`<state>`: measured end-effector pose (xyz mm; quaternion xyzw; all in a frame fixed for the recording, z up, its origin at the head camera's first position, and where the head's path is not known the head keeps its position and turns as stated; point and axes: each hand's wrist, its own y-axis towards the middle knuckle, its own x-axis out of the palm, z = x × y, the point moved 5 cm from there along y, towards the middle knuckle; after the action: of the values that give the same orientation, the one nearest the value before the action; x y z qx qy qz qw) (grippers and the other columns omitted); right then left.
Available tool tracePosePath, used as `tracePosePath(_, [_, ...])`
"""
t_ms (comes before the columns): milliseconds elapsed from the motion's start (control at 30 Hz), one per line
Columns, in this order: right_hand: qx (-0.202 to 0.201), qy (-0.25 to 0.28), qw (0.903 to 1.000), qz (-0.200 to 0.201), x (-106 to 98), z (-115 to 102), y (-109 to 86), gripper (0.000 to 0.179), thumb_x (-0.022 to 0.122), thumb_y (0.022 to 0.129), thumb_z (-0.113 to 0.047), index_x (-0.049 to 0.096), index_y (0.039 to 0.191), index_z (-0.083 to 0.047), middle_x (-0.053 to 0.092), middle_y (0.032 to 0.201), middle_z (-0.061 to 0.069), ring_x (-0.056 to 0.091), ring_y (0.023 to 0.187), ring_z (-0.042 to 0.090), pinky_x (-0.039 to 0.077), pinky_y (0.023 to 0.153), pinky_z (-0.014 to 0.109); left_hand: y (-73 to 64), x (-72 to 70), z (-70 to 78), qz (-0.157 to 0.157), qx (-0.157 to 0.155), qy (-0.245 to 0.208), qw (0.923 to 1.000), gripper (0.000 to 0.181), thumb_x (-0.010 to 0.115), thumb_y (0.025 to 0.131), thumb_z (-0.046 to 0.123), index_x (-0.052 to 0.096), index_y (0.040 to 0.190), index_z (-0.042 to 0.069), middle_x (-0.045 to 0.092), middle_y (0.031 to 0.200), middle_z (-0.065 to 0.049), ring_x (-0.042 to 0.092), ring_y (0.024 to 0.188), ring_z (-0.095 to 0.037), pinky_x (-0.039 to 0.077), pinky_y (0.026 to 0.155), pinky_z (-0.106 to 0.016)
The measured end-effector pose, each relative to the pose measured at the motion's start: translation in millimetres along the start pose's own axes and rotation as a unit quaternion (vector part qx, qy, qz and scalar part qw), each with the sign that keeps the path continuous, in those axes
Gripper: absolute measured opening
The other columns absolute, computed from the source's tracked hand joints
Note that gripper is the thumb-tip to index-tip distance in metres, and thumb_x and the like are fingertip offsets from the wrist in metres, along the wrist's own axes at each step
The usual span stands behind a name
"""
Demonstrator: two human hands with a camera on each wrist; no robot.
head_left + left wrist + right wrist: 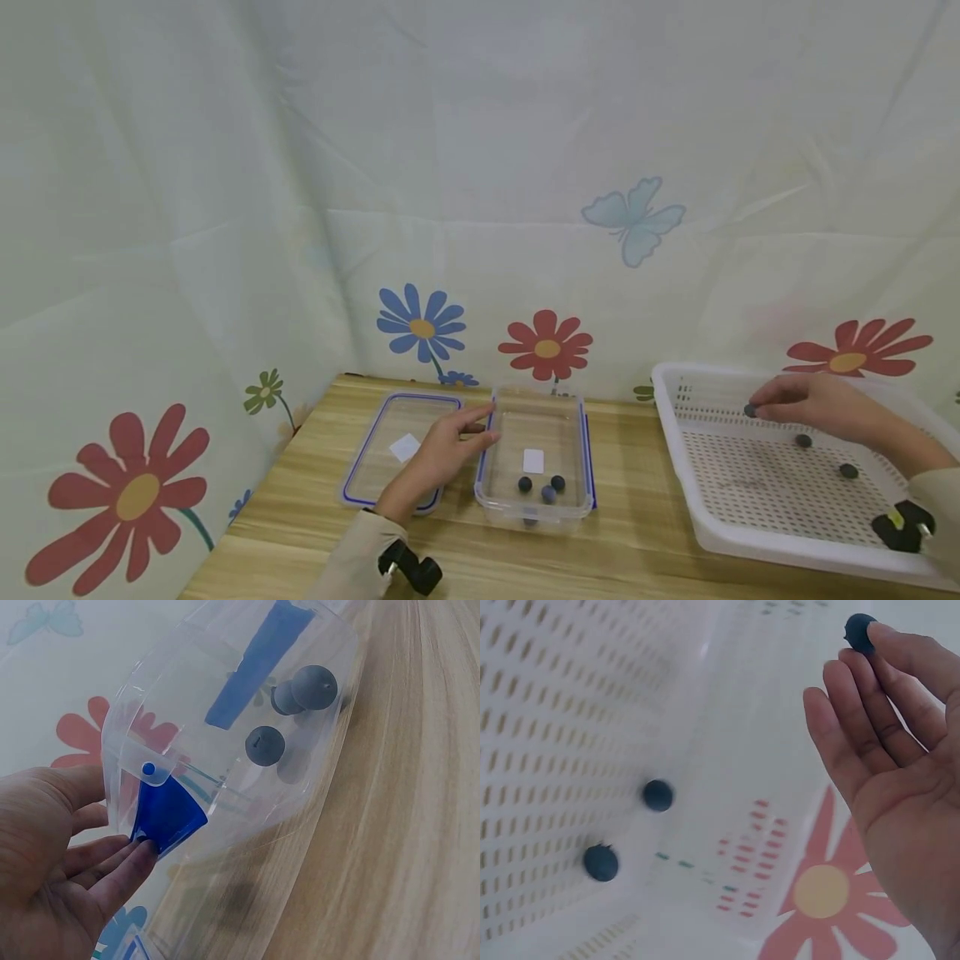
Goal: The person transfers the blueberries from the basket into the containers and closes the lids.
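A flowered curtain [465, 125] hangs behind a wooden table [630, 500], where a person handles blueberries.
The right hand [817, 407] pinches one blueberry [750, 411] between thumb and finger over the white basket [750, 487], where two loose berries [658, 795] lie; the left hand's [442, 454] fingers, loosely extended, touch the clear box [536, 429] at its blue latch [166, 814]. More berries [558, 482] sit inside the box, and its lid [427, 417] lies just beside it.

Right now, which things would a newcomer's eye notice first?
Probably the small dark ball in the right hand's grip, at the white basket on the right. Next, the clear box in the middle with similar balls inside, and the big red flower on the cloth at far left.
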<state>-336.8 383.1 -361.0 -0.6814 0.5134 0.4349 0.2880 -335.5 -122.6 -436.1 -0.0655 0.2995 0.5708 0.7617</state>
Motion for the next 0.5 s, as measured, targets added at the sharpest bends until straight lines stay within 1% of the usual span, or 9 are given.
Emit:
tracePosePath(133, [0.002, -0.006, 0.9997, 0.026, -7.9, -14.7, -1.2, 0.029, 0.079, 0.099, -0.026, 0.077, 0.119, -0.005, 0.076, 0.107, 0.003, 0.067, 0.092, 0.016, 0.056, 0.073, 0.028, -0.2, -0.1, 1.0, 0.0, 0.001, 0.0, 1.0, 0.052, 0.07, 0.106, 0.022, 0.058, 0.151, 0.0, 0.056, 0.152, -0.021, 0.065, 0.125, -0.041, 0.058, 0.098, -0.052])
tracePosePath(333, [-0.001, 0.001, 0.9991, 0.042, -14.0, -39.2, -1.9, 0.035, 0.078, 0.1, -0.03, 0.075, 0.124, -0.005, 0.075, 0.11, 0.004, 0.067, 0.097, 0.024, 0.055, 0.075, 0.032, 0.0, -0.1, 1.8, 0.001, 0.003, -0.001, 1.0, 0.051, 0.07, 0.106, 0.021, 0.058, 0.151, -0.001, 0.056, 0.152, -0.022, 0.066, 0.124, -0.042, 0.058, 0.098, -0.052])
tracePosePath(500, [-0.014, 0.012, 0.9977, 0.065, -18.5, -60.0, 0.1, 0.033, 0.077, 0.101, -0.029, 0.075, 0.125, -0.006, 0.076, 0.11, 0.003, 0.068, 0.101, 0.027, 0.056, 0.076, 0.027, 0.5, -0.5, 1.4, 0.001, 0.005, 0.001, 1.0, 0.051, 0.07, 0.106, 0.021, 0.058, 0.15, -0.001, 0.056, 0.151, -0.023, 0.066, 0.124, -0.041, 0.057, 0.1, -0.052])
